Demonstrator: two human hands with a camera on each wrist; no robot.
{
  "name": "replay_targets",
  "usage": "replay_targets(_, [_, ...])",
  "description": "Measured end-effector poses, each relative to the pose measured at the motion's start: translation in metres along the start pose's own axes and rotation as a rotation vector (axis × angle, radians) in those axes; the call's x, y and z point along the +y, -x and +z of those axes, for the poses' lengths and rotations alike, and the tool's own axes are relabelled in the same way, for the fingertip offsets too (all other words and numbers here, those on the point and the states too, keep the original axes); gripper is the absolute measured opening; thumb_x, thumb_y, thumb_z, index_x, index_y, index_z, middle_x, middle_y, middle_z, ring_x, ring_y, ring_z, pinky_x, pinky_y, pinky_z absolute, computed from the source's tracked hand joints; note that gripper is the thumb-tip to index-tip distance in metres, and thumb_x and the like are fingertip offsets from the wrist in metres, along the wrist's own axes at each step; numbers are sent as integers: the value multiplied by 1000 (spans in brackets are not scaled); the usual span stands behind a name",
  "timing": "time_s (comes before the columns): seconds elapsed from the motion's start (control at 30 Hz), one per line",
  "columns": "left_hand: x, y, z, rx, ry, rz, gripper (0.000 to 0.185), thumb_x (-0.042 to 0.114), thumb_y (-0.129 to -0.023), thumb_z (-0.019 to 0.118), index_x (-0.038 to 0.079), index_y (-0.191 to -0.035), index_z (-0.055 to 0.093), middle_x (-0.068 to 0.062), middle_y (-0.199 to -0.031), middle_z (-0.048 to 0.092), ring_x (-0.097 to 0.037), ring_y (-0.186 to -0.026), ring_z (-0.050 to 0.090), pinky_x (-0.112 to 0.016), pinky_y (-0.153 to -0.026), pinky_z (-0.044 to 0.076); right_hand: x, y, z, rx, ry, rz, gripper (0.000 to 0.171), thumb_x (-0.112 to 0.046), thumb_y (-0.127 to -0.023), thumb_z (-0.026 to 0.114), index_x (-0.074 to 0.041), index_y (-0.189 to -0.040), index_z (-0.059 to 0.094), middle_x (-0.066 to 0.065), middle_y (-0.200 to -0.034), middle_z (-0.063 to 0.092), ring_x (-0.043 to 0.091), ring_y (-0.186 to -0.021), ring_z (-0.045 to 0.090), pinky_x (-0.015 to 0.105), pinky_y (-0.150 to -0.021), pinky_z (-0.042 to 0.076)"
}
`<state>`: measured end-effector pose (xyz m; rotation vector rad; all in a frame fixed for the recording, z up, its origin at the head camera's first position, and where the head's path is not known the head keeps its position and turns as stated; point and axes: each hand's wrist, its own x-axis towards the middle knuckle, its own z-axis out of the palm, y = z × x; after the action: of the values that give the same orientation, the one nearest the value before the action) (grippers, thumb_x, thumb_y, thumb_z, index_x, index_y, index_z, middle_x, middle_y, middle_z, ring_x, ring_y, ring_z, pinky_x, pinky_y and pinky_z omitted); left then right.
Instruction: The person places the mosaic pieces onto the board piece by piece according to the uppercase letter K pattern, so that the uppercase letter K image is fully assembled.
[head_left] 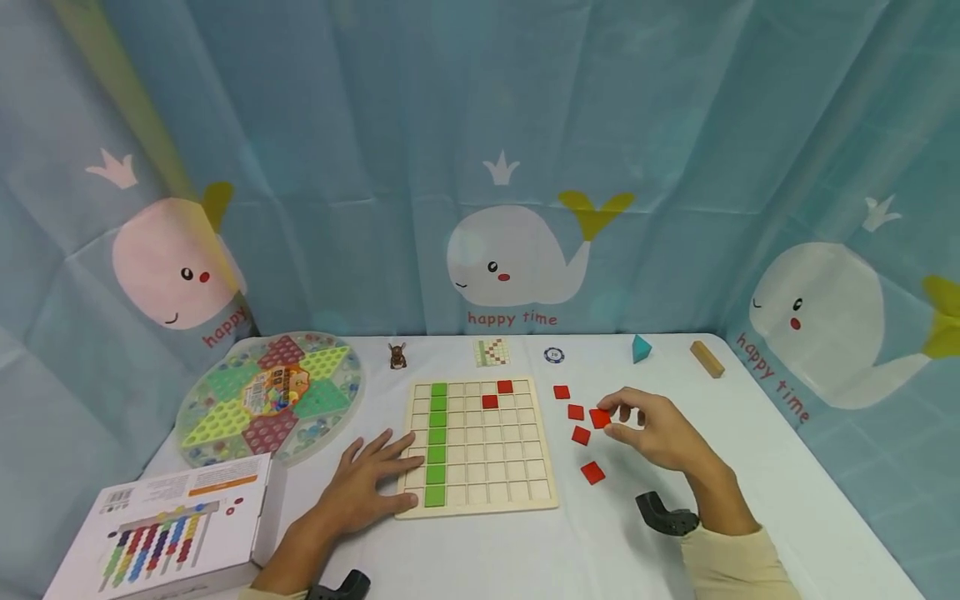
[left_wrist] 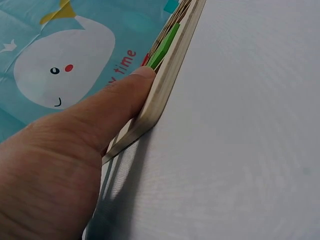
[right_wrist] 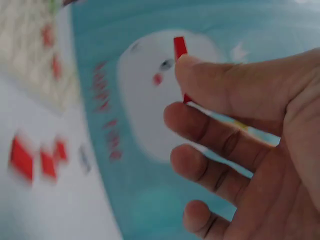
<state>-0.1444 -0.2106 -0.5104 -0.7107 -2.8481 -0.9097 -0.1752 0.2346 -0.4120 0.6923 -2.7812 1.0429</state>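
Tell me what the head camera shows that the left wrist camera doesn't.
Only the head view shows the right hand pinching a red tile, four loose red tiles on the table, the Chinese checkers board and the white box. Only the left wrist view shows the left thumb pressed against the grid board's edge, close up. Both show the left hand at the wooden grid board with its green tiles.

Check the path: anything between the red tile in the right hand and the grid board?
Nothing visible. The right hand pinches a red tile just right of the grid board; only bare table and loose red tiles lie between. The left hand rests on the board's left edge, away from that path.
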Motion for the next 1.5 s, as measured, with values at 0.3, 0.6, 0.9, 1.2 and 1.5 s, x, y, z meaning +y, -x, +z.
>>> replay_targets(0.3, [-4, 2, 0, 15, -3, 4, 59, 59, -78, 70, 24, -124, 68, 3, -147, 44, -33, -139, 27, -61, -107, 6, -42, -32, 13, 59, -121, -60, 23, -6, -84, 75, -13, -105, 70, -9, -94, 63, 20, -88, 54, 43, -73, 45])
replay_targets(0.6, [-4, 2, -1, 9, 0, 1, 59, 59, -78, 70, 23, -125, 68, 3, -147, 43, -33, -140, 27, -61, -107, 5, -66, -64, 49, 115, -270, -68, 24, -9, -85, 75, -8, -108, 70, -1, -95, 64, 23, -84, 53, 34, -68, 46])
replay_targets(0.9, [-2, -2, -1, -2, 6, 16, 59, 59, -79, 70, 24, -126, 67, 2, -147, 43, -33, -140, 26, -62, -107, 6, -66, -89, 91, 190, -425, -71, 28, -10, -85, 74, -1, -112, 69, 9, -101, 66, 31, -90, 54, 37, -69, 43])
replay_targets(1.2, [-1, -1, -1, 9, 15, 21, 59, 56, -78, 72, 22, -125, 68, 1, -146, 45, -35, -139, 28, -62, -107, 6, -53, -100, 130, 197, -375, -29, 25, -6, -83, 76, -7, -107, 71, 0, -93, 65, 34, -88, 54, 41, -70, 48])
replay_targets(1.5, [-1, 0, 0, -27, 25, -10, 60, 59, -78, 70, 24, -127, 66, 4, -148, 42, -32, -141, 24, -60, -108, 3, -43, -102, 161, 125, -263, 92, 23, -5, -82, 76, -6, -104, 71, -1, -84, 61, 21, -80, 55, 34, -71, 48])
